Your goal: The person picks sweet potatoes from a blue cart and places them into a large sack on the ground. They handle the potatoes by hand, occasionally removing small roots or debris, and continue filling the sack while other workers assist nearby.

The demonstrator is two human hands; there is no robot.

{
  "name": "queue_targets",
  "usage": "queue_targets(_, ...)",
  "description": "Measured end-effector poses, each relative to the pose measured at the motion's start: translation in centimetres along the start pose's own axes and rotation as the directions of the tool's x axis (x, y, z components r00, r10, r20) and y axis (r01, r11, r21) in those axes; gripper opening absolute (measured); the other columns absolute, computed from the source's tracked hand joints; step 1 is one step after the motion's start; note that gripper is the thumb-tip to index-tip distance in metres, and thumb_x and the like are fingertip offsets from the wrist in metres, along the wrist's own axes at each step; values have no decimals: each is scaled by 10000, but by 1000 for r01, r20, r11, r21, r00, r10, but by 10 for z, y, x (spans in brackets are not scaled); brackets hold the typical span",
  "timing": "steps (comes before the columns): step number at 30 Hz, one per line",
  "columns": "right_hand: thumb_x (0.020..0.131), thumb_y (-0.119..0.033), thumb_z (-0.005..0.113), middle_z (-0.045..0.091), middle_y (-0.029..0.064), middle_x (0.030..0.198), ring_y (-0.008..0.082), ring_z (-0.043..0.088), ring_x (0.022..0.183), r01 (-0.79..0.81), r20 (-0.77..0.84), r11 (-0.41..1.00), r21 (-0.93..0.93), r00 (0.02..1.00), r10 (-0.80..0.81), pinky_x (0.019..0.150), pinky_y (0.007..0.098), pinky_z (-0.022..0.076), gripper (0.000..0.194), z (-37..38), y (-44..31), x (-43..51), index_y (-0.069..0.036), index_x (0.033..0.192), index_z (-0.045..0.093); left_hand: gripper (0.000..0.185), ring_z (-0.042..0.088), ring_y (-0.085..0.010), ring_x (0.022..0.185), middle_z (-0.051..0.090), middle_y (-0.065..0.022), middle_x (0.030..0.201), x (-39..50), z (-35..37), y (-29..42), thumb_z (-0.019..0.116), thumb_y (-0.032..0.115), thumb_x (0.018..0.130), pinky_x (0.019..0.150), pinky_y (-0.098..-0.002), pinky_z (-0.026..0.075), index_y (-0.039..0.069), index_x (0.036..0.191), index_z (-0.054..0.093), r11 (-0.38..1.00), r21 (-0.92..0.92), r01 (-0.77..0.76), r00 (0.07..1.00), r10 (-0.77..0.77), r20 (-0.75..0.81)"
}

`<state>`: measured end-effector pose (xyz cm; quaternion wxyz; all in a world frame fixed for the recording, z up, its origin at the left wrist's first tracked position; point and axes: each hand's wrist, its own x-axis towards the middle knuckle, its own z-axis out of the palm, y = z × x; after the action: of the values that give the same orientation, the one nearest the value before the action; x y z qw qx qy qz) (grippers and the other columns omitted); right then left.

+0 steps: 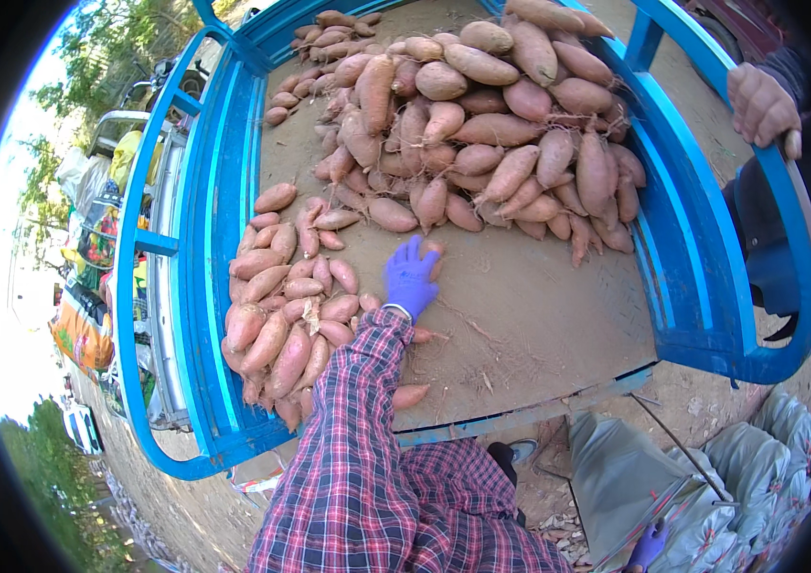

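Note:
My left hand (409, 279), in a purple glove, reaches over the dusty cargo bed (556, 315). A sweet potato (434, 259) sits between its fingers and thumb, partly hidden by the glove. To the left of the hand lies a heap of smaller sweet potatoes (284, 308). A larger pile of sweet potatoes (477, 136) fills the far side. One loose sweet potato (410, 396) rests beside my plaid sleeve. At the bottom edge my right hand (649, 546), also in a purple glove, hangs low by grey plastic sheeting (613, 465); its grip is hard to make out.
Blue metal side rails (194, 286) enclose the bed on both sides. Another person's hand (764, 106) grips the right rail. Several filled grey bags (756, 465) stand on the ground at lower right. Beyond the left rail, another vehicle carries sacks (83, 326).

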<state>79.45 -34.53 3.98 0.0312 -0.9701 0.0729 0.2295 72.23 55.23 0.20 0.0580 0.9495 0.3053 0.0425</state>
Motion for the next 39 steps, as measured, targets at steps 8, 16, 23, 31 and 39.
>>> queue_targets(8,949,-110,648,627,215,1342,397,575,1255,484,-8,869,103,874,-486,1102,466,435,433,-77,-303,6,-6,1367,598,710,534,-406,1184,438,-203,1468,16,-9,-36,823,297,723,932,-519,489,254,1369,532,987,-114,-111,977,130,169)
queue_targets(16,903,-128,696,647,152,1248,352,607,1168,987,-100,103,125,116,-988,1015,461,472,416,-46,-643,-20,-68,1310,631,645,553,-441,1133,466,-258,1424,-7,-57,-70,827,307,709,944,-532,486,240,1306,594,984,-178,7,991,17,134)
queue_targets(23,925,-197,625,585,128,1309,328,531,1256,814,-56,-283,-508,-359,-932,1033,484,410,391,-13,-903,-38,-100,1303,598,612,526,-405,1248,486,-195,1431,6,-152,-269,809,309,714,968,-536,455,237,1289,614,921,312,235,970,-240,-22)
queue_targets(31,908,-186,615,619,61,1037,245,585,1045,696,256,-321,-642,-199,-946,906,420,422,416,29,-899,-20,-97,1311,562,501,534,-357,1239,559,-122,1328,38,-147,-324,727,291,800,999,-529,444,184,1274,607,813,442,380,906,-424,0)
queue_targets(39,793,-396,748,606,99,1027,309,601,945,949,140,161,-272,204,-969,803,462,460,642,54,-801,-8,-141,1342,538,631,528,-341,1251,564,-109,1326,93,-45,-153,792,212,744,1066,-516,403,132,1331,575,941,1,-338,938,337,-79)
